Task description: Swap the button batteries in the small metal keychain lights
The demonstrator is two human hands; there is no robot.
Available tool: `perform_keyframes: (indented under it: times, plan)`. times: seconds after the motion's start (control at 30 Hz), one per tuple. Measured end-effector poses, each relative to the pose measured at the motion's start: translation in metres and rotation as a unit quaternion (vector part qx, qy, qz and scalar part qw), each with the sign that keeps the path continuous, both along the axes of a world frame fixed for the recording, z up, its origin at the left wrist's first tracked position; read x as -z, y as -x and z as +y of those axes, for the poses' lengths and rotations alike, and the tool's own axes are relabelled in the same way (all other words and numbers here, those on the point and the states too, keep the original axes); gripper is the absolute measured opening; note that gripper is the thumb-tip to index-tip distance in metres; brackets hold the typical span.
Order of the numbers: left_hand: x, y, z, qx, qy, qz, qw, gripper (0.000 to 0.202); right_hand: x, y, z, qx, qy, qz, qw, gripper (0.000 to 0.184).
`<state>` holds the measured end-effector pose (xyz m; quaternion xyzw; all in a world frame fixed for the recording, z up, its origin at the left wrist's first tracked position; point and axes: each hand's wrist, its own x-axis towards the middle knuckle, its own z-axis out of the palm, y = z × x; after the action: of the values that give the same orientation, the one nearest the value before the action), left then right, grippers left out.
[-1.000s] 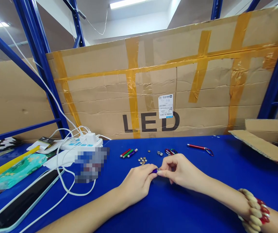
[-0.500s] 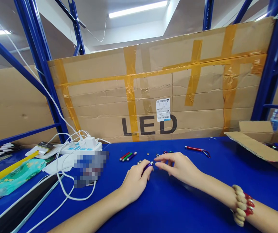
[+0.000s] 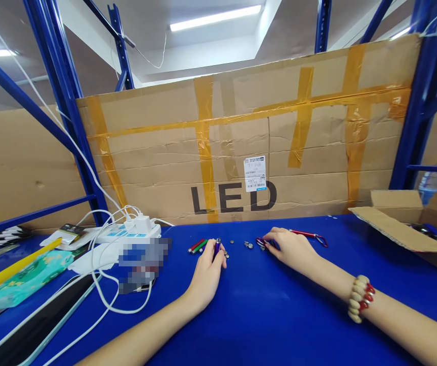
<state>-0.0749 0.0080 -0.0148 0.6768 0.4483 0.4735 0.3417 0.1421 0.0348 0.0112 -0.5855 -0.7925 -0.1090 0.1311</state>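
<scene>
- Head view: our left hand (image 3: 206, 274) has its fingers wrapped round a glossy, silver-ended purple tube (image 3: 217, 247) over the table (image 3: 256, 315).
- Our right hand (image 3: 292, 250) half-curls its fingers at small clips (image 3: 259, 242); we cannot tell its grip.

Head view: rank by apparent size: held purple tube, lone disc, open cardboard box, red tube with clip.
1. Open cardboard box
2. Red tube with clip
3. Held purple tube, partly hidden by left hand
4. Lone disc

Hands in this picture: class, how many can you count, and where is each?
2: the left hand holds a purple tube; the right hand is at some looped clips, farther right. None appears hidden.
</scene>
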Motion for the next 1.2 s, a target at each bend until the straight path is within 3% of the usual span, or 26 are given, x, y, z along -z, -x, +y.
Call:
perform_keyframes:
  times: [0.13, 0.33, 0.57, 0.87, 1.2]
  plan:
    - [-0.002, -0.001, -0.003, -0.010, -0.010, 0.005, 1.000, 0.004, 0.003, -0.001, 0.002, 0.000, 0.002, -0.021, 1.000, 0.024]
    - [-0.005, -0.003, -0.008, -0.018, -0.020, 0.020, 0.999, 0.005, 0.002, -0.001, -0.001, 0.053, 0.019, -0.030, 0.998, 0.025]
    - [-0.007, -0.003, -0.010, 0.002, -0.033, 0.023, 0.999, 0.008, 0.005, 0.008, -0.005, 0.009, 0.017, -0.037, 0.999, 0.024]
    - [-0.005, -0.002, -0.007, 0.007, -0.031, 0.037, 0.999, 0.008, 0.002, 0.004, -0.002, 0.040, 0.007, 0.003, 0.999, 0.015]
    - [-0.005, -0.002, -0.007, 0.002, -0.030, 0.038, 0.999, 0.008, -0.001, -0.006, 0.004, -0.020, -0.036, 0.067, 0.997, 0.023]
